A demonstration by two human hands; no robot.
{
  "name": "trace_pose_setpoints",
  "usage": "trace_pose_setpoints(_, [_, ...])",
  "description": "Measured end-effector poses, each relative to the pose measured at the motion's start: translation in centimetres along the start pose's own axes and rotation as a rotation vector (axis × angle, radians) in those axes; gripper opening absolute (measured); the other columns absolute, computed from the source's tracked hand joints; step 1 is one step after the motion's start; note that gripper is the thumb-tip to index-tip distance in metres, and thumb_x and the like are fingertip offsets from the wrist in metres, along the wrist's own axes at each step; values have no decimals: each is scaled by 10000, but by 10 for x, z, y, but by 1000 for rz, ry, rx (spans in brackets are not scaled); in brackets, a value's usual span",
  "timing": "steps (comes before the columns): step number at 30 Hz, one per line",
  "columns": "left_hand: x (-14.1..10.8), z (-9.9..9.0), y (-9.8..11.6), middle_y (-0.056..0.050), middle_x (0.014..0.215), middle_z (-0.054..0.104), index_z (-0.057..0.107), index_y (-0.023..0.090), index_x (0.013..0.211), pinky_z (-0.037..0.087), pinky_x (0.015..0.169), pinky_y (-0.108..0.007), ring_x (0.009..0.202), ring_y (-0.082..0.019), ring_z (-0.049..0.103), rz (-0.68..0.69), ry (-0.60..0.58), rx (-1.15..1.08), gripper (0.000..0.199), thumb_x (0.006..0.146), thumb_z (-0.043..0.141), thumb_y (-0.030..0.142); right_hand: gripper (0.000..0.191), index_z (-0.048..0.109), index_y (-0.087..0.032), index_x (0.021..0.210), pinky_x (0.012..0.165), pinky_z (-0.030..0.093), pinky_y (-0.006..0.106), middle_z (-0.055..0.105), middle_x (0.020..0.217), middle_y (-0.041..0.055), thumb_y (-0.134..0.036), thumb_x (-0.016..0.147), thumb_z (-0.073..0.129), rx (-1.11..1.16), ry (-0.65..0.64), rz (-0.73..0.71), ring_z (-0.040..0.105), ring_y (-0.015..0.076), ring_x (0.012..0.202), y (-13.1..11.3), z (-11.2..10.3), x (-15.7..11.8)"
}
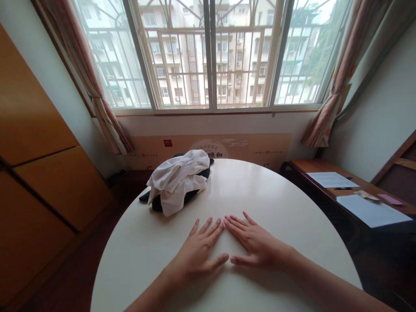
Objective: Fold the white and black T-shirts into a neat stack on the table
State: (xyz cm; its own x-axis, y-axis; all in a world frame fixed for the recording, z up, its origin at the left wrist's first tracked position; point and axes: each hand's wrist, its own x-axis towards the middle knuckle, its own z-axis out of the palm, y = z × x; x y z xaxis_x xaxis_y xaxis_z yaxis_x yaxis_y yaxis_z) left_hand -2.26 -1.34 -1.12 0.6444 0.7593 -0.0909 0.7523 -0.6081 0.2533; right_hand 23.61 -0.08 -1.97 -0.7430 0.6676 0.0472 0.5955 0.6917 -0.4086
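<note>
Both hands lie palm down on a round white table [260, 186]. My left hand [200, 249] is flat with its fingers spread, holding nothing. Beside it, my right hand [255, 242] also rests flat and open, with nothing in it. The index fingertips of the two hands are close together, and the thumb tips have a small gap between them. Beyond my left hand, at the table's far left, sits a crumpled white cloth [177, 177] on top of a black cloth [157, 203].
A wooden side table [308, 166] at the right bears sheets of paper [373, 210], a pen and a pink item [391, 199]. A barred window [211, 65] with tied curtains is ahead. Orange-brown cabinets [35, 130] stand at the left.
</note>
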Motion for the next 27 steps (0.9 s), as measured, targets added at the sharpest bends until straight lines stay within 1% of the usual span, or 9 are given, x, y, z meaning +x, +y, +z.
trace_pose_setpoints(5, [0, -3, 1, -72, 1752, 164, 136, 240, 1717, 61, 1315, -632, 1636, -356, 117, 3, -25, -21, 968, 976, 379, 813, 1062, 212, -131, 1702, 1323, 38, 603, 221, 1730, 184, -797, 940, 537, 12, -5, 0, 210, 364, 1617, 1, 2, 1])
trace_pose_setpoints(11, [2, -1, 0, -71, 1752, 168, 119, 286, 1716, 73, 1305, -657, 1633, -362, 130, -17, -29, -20, 960, 969, 443, 794, 1083, 193, -135, 1703, 1325, 28, 592, 210, 1731, 178, -808, 930, 544, 35, -28, -19, 200, 358, 1620, 2, -1, 0])
trace_pose_setpoints(18, [1, -4, 3, -98, 1750, 174, 108, 279, 1713, 19, 1277, -715, 1632, -375, 129, -18, -39, -38, 993, 951, 400, 844, 1074, 207, -132, 1700, 1330, 38, 570, 197, 1731, 172, -813, 935, 531, 29, -41, -4, 199, 344, 1622, 0, -2, 0])
trace_pose_setpoints(24, [0, -3, 3, -105, 1745, 200, 109, 295, 1713, 31, 1274, -721, 1627, -385, 154, -10, -18, -38, 984, 951, 417, 837, 1040, 210, -172, 1705, 1329, 60, 586, 233, 1727, 165, -792, 942, 550, 33, -13, 2, 215, 349, 1618, 1, 0, -1])
trace_pose_setpoints(27, [0, -3, 3, -105, 1745, 208, 105, 301, 1711, 19, 1264, -737, 1626, -386, 162, -10, -14, -35, 970, 959, 417, 827, 1052, 204, -163, 1705, 1329, 53, 587, 221, 1731, 165, -801, 940, 542, 29, -22, 7, 207, 350, 1620, 1, 1, -1])
